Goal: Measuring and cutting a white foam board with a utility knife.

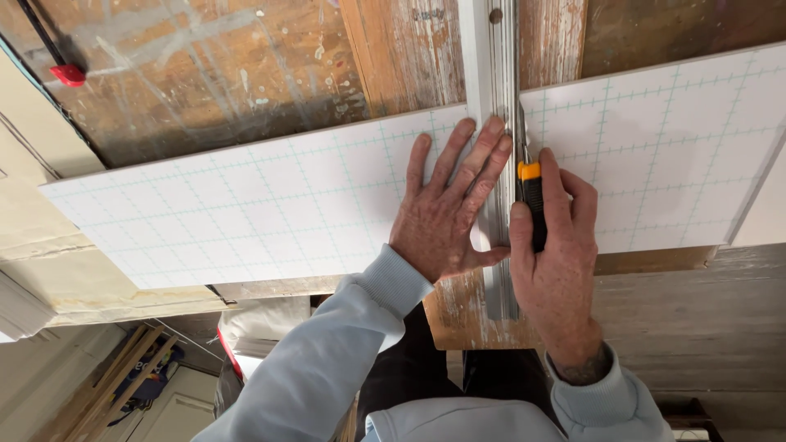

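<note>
While flat on metal straightedge (498,123), left hand (446,213) spread; right grip (557,254) around knife (532,205).

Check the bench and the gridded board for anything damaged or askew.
The gridded board lies intact under the metal straightedge, pinned by the left hand. Only the wooden bench looks worn, scratched and paint-spattered. The right hand grips a knife.

My left hand (446,209) pins the metal straightedge (494,74), blocking nine o'clock of my knife (530,200). Twelve o'clock along the gridded board (246,205) lies open; a red clamp (67,74) sits far at ten.
</note>
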